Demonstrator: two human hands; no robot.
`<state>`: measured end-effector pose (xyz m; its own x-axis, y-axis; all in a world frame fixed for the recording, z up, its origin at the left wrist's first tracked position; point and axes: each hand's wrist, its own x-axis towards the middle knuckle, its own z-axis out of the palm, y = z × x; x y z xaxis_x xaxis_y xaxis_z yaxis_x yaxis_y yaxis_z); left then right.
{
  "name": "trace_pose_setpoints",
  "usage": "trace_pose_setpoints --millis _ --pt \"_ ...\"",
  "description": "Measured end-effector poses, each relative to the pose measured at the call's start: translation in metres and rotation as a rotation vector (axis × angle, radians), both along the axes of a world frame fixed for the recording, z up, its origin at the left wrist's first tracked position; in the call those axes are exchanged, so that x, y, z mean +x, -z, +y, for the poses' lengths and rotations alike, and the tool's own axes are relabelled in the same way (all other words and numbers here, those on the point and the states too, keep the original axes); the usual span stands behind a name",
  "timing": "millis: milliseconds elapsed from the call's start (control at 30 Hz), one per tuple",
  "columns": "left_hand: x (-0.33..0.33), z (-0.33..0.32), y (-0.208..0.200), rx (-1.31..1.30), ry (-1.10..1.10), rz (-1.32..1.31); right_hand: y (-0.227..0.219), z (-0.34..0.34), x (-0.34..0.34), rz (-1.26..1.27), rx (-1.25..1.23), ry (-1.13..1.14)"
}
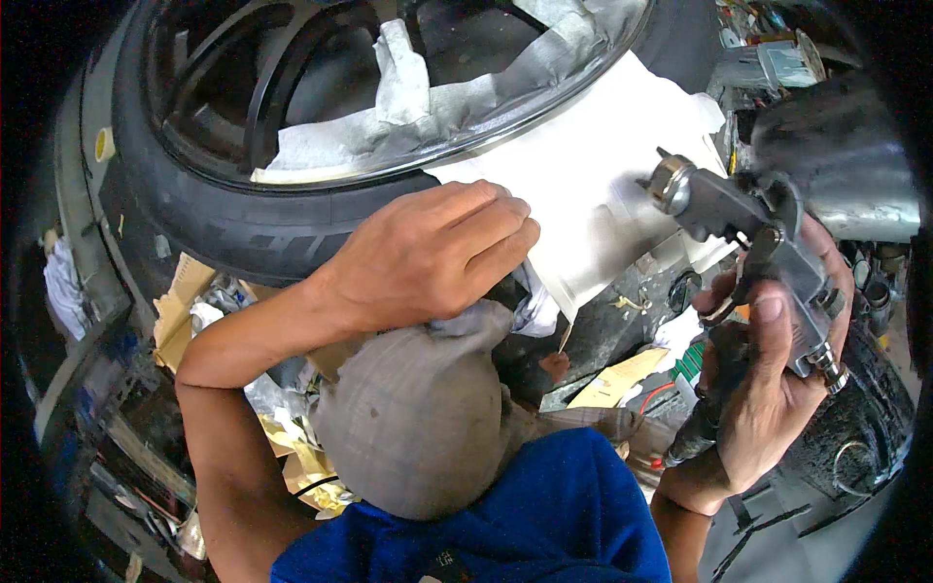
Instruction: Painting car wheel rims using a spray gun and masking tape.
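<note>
Bare in my right hand (pixel 777 340) is a dark metal spray gun (pixel 792 267), its nozzle end toward the upper left; the thumb lies along its near side and the fingers wrap round it. My left hand (pixel 442 248) is closed, fingers curled, at the tyre's near edge beside a white paper sheet (pixel 603 160). Its fingertips are hidden, so what they grip, if anything, cannot be made out. Under the rim lip, the sheet covers part of the black tyre (pixel 282 228). Grey-white masking strips (pixel 447 112) line the inside of the dark spoked rim (pixel 258 107).
My bent knee in grey checked cloth (pixel 413 418) rises below the left hand. A dark metallic cylinder (pixel 846 155) stands beyond the spray gun. Torn cardboard (pixel 185 301), yellow paper (pixel 617 379) and a white rag (pixel 535 301) lie around the wheel.
</note>
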<state>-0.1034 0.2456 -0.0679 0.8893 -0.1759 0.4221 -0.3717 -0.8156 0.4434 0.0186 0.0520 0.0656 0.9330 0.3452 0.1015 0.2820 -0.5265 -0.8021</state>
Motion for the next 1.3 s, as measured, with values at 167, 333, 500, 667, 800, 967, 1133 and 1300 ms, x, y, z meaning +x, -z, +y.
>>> trace_pose_setpoints --millis 167,333,500,667,800,967,1133,1300 --pt "0.008 -0.001 -0.001 0.020 0.020 -0.004 -0.004 0.002 0.009 0.052 -0.074 -0.022" --pt "0.016 -0.003 -0.002 0.012 0.022 0.010 0.000 0.000 0.025 0.037 -0.071 0.003" --pt "0.026 -0.005 -0.005 0.012 0.022 -0.019 0.002 0.000 0.037 -0.038 -0.048 -0.004" --pt "0.032 -0.009 -0.008 -0.011 0.019 0.020 -0.001 -0.002 0.039 -0.044 -0.044 0.045" --pt "0.037 -0.011 -0.007 0.010 0.014 -0.015 -0.001 -0.009 0.041 0.000 -0.007 -0.020" --pt "0.043 -0.013 -0.008 -0.010 -0.001 -0.003 -0.002 -0.002 0.044 0.059 -0.056 -0.043" --pt "0.049 -0.015 -0.011 0.005 -0.019 -0.006 -0.001 0.004 0.053 0.014 -0.035 -0.031" --pt "0.065 -0.021 -0.008 -0.021 -0.009 -0.005 -0.008 -0.018 0.070 0.013 -0.109 -0.051"
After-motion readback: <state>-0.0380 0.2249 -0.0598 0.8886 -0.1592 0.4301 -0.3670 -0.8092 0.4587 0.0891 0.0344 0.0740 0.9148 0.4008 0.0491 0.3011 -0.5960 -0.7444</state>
